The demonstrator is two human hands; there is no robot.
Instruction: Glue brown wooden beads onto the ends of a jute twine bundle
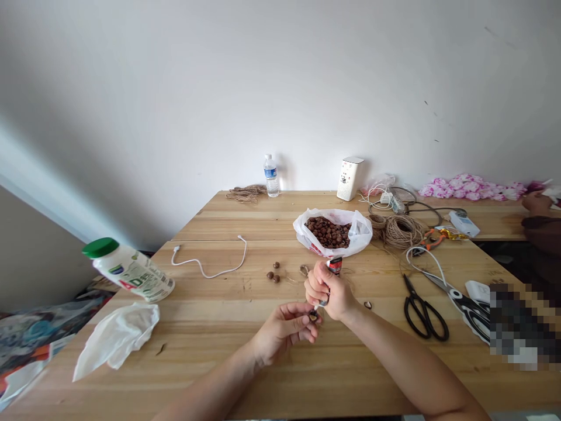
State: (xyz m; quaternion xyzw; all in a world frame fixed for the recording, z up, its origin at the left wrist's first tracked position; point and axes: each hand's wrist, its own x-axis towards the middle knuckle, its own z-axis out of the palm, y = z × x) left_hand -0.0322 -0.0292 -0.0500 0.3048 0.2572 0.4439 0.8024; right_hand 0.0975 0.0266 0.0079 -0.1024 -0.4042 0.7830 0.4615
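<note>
My left hand (289, 324) pinches a small brown nutshell (312, 316) with its open side up, low over the table. My right hand (331, 292) is wrapped around a small glue bottle (335, 266) with a red and black label. The bottle is tipped so that its nozzle points down at the shell. Most of the bottle is hidden by my fingers. Beyond my hands sits a white plastic bag (300, 234) holding a heap of brown nutshells (328, 233). Three loose brown nutshells (273, 275) lie left of it, and another shell piece (367, 304) is right of my hands.
Black scissors (423, 310), silver-bladed scissors (460, 301) and twine (403, 231) lie on the right. A white bottle with green lid (135, 270), crumpled white plastic (118, 333) and a white cable (210, 275) are left. A water bottle (271, 178) stands behind. Another person's hand (537, 202) is far right.
</note>
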